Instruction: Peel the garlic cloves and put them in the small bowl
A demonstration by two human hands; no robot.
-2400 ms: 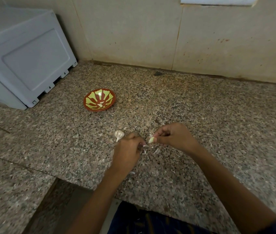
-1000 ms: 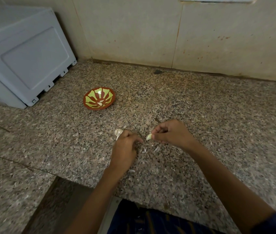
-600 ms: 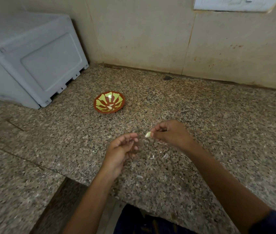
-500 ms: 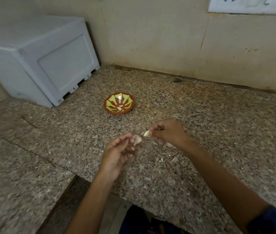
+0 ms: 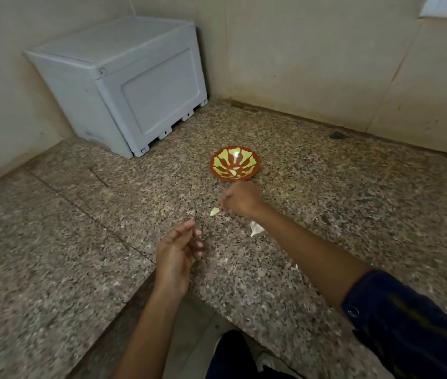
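Observation:
A small red bowl (image 5: 252, 162) with a yellow-green pattern stands on the granite counter and has peeled garlic (image 5: 234, 172) lying in it. My right hand (image 5: 241, 199) hovers just in front of the bowl, its fingertips pinching a pale peeled garlic clove (image 5: 214, 212). My left hand (image 5: 177, 250) hangs lower and nearer to me, with fingers loosely apart and nothing in it. A white piece of garlic with skin (image 5: 256, 228) lies on the counter beside my right forearm.
A grey plastic box (image 5: 124, 86) fills the back left corner against the wall. Bits of garlic skin (image 5: 294, 267) are scattered near the counter's front edge (image 5: 217, 299). A small dark spot (image 5: 337, 135) lies by the back wall.
My hands have come apart. The right hand has carried the clove forward toward the bowl, while the left hand has opened and dropped back. My view has swung to the left.

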